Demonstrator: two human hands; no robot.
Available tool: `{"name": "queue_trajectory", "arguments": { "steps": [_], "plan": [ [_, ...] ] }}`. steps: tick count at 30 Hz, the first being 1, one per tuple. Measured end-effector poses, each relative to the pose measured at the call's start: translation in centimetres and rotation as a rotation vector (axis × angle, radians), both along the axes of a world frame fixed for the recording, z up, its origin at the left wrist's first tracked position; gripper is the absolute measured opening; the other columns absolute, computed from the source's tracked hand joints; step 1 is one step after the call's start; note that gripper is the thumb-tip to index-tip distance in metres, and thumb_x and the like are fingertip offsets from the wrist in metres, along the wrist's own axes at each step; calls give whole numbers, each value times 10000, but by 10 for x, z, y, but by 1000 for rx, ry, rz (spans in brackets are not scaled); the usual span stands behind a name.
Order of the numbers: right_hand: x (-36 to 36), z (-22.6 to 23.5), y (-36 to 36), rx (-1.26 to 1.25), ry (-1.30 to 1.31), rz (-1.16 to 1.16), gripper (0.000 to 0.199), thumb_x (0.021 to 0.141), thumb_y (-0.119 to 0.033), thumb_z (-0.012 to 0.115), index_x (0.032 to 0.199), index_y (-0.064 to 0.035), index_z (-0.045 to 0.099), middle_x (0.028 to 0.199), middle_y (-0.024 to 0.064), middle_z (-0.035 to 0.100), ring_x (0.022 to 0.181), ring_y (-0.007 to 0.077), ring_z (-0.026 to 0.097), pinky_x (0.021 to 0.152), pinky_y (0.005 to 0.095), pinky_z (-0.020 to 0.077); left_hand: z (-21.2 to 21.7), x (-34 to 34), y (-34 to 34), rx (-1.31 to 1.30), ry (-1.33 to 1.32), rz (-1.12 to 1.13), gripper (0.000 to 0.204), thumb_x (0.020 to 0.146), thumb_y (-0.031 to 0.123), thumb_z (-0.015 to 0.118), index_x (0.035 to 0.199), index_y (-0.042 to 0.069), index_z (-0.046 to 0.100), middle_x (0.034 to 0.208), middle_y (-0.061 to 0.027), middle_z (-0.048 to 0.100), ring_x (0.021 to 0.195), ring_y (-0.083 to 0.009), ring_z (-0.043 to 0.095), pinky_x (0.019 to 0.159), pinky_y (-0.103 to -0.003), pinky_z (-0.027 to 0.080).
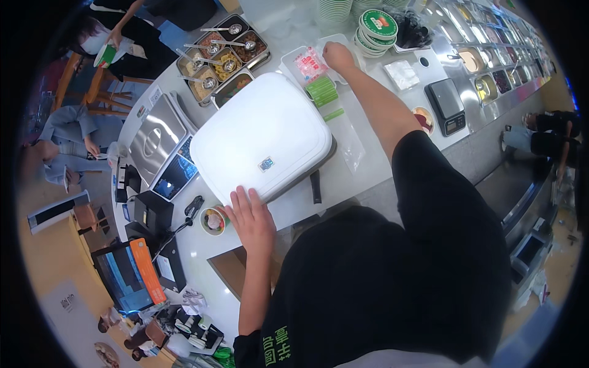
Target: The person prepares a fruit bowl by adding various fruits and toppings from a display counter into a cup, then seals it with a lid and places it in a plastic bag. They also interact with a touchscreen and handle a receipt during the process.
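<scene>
A large white box-shaped appliance with rounded corners [264, 129] stands on the counter in front of me, with a small sticker on its top. The spread fingers of my left hand [251, 227] lie against its near left edge. Close beside these fingers is a paper cup [213, 221] with a scoop and colourful pieces in it. My right arm stretches far forward, and my right hand [339, 58] is closed over a clear plastic bin [293, 60] of red-and-white packets [310, 65]. Whatever its fingers hold is hidden. Green packets [322, 92] lie just nearer than the bin.
Topping trays with ladles [227, 61] stand at the far left. Stacked lidded tubs [375, 34], a digital scale [448, 104] and another filled cup [423, 119] are on the right. A black handle [316, 187] lies near the front edge. A monitor [129, 276] stands left; people are beyond the counter.
</scene>
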State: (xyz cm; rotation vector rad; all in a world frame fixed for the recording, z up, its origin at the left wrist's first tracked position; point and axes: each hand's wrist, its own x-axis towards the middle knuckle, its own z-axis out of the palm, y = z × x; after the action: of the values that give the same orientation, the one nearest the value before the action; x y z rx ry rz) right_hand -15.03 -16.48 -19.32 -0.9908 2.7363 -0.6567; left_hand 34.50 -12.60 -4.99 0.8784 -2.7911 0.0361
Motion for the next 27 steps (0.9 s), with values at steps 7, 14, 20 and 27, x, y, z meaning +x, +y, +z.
{"name": "queue_trajectory", "arguments": {
  "steps": [7, 14, 20, 27],
  "plan": [
    [6, 16, -8, -320, -764, -9, 211, 823, -71, 544, 980, -16, 674, 962, 186, 689, 934, 352, 652, 843, 420, 524, -9, -3, 6, 2, 32, 46, 706, 797, 73, 696, 1424, 38, 371, 1469, -241, 379, 1366, -434, 357, 1094, -617, 256],
    [-17, -19, -10, 179, 9, 150, 247, 760, -183, 723, 909, 13, 703, 948, 203, 693, 896, 374, 661, 820, 424, 525, -8, -6, 4, 24, 18, 53, 749, 782, 97, 720, 1435, 46, 355, 1486, -238, 348, 1381, -434, 327, 1094, -631, 244],
    [-36, -15, -5, 98, -7, 312, 242, 808, -219, 664, 905, -1, 703, 911, 201, 690, 880, 352, 666, 804, 426, 519, -5, -5, 4, 40, 11, 55, 743, 785, 104, 723, 1431, 49, 361, 1488, -236, 343, 1380, -434, 327, 1098, -634, 241],
    [-41, 39, 23, -91, -30, 108, 215, 806, -193, 632, 885, -8, 708, 818, 170, 697, 774, 297, 680, 749, 395, 523, -1, -7, 5, 70, 14, 48, 744, 783, 120, 729, 1428, 41, 366, 1498, -233, 330, 1390, -434, 309, 1100, -636, 233]
  ]
}}
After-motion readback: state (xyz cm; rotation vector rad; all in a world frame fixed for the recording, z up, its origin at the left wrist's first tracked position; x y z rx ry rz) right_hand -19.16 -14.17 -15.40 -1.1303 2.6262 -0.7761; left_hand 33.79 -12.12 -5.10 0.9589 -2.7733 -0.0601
